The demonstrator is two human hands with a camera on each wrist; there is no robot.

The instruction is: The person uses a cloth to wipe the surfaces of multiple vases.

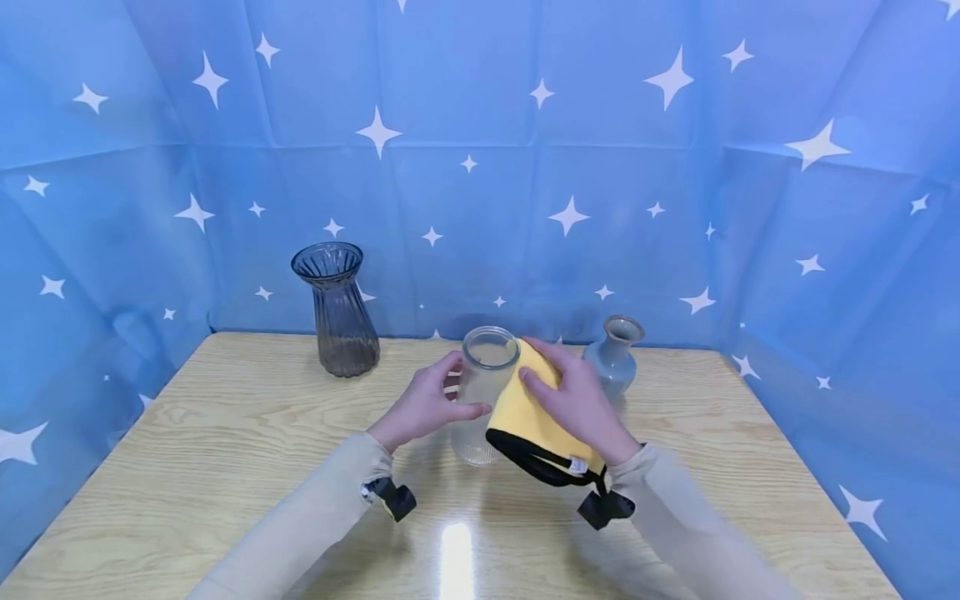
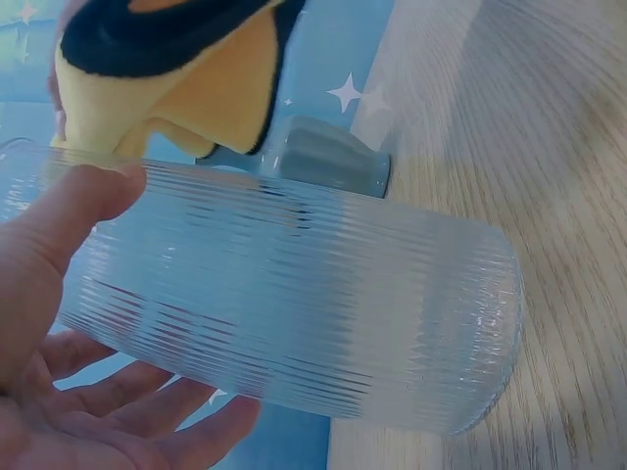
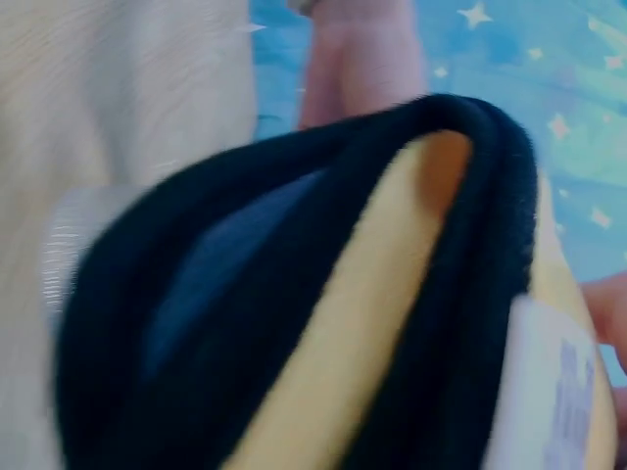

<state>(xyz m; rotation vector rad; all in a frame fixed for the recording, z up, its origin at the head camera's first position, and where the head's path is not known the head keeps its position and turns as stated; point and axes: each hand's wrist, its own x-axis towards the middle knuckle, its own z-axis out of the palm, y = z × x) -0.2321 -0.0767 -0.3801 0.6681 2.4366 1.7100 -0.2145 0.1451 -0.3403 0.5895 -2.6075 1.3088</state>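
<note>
A clear ribbed glass vase (image 1: 472, 437) stands near the middle of the wooden table. My left hand (image 1: 427, 402) holds it from the left, thumb on the near side and fingers round the far side. The left wrist view shows the vase (image 2: 304, 294) lying across the picture between thumb and fingers. In my right hand (image 1: 579, 400) is a folded yellow cloth (image 1: 528, 412) with black edging and a white tag. Its upper edge meets the right side of the vase's rim. Folds of the cloth (image 3: 392, 264) fill most of the right wrist view.
A dark grey fluted glass vase (image 1: 347, 325) stands at the back left of the table (image 1: 225, 433). Behind my right hand is a small blue-grey vase (image 1: 613, 362), partly hidden. A blue curtain (image 1: 465, 200) with white stars encloses the back and sides.
</note>
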